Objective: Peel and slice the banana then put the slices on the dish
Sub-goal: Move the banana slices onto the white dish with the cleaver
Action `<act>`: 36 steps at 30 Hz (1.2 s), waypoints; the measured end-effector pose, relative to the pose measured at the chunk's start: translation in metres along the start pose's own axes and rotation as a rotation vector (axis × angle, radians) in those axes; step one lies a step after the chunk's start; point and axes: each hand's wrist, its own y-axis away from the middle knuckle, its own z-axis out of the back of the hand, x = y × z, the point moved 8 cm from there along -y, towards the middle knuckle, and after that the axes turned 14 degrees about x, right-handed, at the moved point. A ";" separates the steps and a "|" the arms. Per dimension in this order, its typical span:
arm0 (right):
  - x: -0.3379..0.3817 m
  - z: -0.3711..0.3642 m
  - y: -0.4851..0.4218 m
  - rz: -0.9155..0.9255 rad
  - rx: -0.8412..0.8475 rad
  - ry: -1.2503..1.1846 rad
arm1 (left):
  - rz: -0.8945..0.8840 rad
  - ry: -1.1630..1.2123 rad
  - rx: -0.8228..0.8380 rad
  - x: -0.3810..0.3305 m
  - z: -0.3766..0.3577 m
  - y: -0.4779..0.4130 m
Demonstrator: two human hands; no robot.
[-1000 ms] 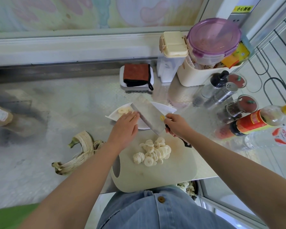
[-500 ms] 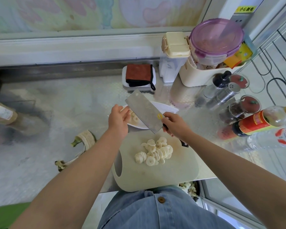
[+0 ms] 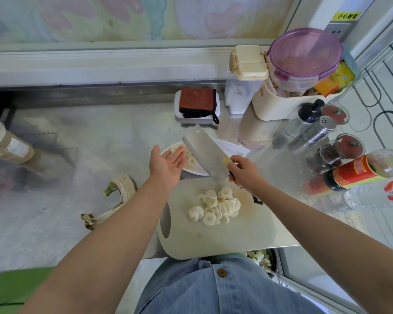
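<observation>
Cleaver [image 3: 208,156] in right hand [image 3: 244,172], one dish [image 3: 233,148]

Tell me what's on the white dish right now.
A few banana slices lie on the white dish. The cleaver in the right hand and the open left hand cover part of it, so more may be hidden.

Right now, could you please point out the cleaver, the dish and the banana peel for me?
cleaver [image 3: 208,156]: head view, middle of the flat blade.
dish [image 3: 233,148]: head view, bare white right-hand rim.
banana peel [image 3: 123,185]: head view, curled pale inner strip.
</observation>
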 end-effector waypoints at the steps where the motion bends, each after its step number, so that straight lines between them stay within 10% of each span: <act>1: 0.001 0.000 0.001 0.003 0.003 0.006 | -0.001 -0.026 0.003 0.000 0.000 0.001; 8: -0.010 0.014 0.016 0.006 -0.103 -0.075 | -0.112 -0.748 -0.059 -0.006 -0.011 0.015; 19: -0.084 0.022 0.085 -0.035 -0.151 -0.114 | -0.265 -2.004 0.344 0.086 -0.022 0.046; 36: -0.142 0.003 0.113 -0.085 -0.136 0.113 | -0.249 -2.236 -0.013 0.120 0.010 0.066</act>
